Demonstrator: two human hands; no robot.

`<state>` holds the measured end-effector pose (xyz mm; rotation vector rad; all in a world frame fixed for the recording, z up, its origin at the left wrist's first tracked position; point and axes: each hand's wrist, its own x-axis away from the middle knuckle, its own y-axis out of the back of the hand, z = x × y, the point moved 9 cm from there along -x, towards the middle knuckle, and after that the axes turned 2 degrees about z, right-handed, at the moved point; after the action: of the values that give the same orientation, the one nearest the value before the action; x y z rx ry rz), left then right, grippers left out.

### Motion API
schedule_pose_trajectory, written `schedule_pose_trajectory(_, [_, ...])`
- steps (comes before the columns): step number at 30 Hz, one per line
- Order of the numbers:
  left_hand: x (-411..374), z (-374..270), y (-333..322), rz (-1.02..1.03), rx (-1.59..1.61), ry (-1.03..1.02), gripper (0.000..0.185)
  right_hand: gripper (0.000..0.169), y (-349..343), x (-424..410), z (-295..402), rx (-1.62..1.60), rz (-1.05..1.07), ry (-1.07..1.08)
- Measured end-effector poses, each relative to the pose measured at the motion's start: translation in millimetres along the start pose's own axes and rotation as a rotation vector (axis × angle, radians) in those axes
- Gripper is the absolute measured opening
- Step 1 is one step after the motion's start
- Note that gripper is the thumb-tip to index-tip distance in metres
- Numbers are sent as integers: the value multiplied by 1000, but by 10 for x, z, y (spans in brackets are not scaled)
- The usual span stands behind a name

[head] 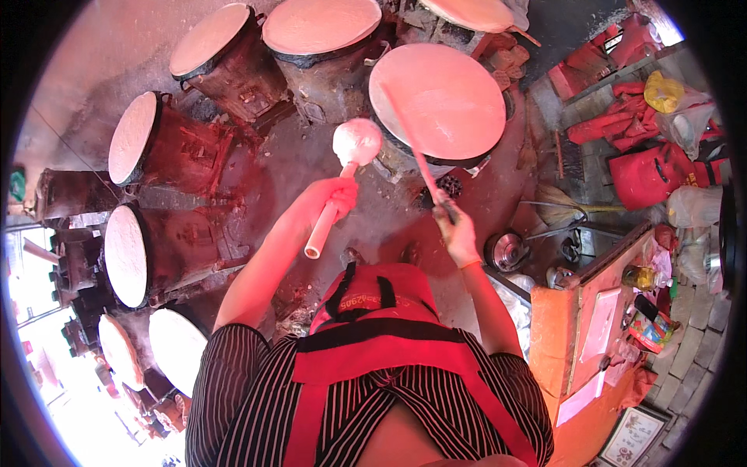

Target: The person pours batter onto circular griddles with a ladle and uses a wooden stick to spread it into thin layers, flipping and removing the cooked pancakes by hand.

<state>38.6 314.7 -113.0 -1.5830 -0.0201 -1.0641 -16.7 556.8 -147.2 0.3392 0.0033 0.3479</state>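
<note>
My left hand (338, 195) is closed around a hollow tube handle (321, 233), whose open end points back towards me. At its far end is a pale round wad (357, 142), perhaps dough or wrapped cloth; I cannot tell which. My right hand (454, 225) grips the dark end of a long thin stick (417, 152). The stick's far part lies across the left side of a round griddle (461, 105), on or just above it. A pale, smooth layer covers the griddle top. The wad is beside the griddle's left rim, apart from it.
More pale-topped griddles on drum stoves (327, 87) curve around my left and front. At right stand a metal kettle (506, 252), a straw broom (551, 204) and an orange-sided table (545, 333) with papers and a phone (646, 306). Red bags (650, 175) lie beyond.
</note>
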Motion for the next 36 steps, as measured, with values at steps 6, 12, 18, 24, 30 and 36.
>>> schedule_pose_trajectory(6, [540,-286,656,-114,-28,-120,8,43,-167,141,-393,-191,-300,-177])
schedule_pose_trajectory(12, [1014,-671,943,-72,95,-235,6,44,-1220,-178,428,170,-39,54])
schedule_pose_trajectory(18, [1422,-1310,757,-58,186,-386,11,7,-1539,-2194,512,-469,102,-127])
schedule_pose_trajectory(24, [1727,-2163,405,74,374,-539,9,11,-1261,-5101,436,-227,-70,-365])
schedule_pose_trajectory(30, [1694,-3176,-142,52,376,-621,17,39,-670,-6320,588,792,-423,-271])
schedule_pose_trajectory(36, [1693,-4054,-422,-36,304,-656,18,31,-885,-6430,724,599,-516,-197])
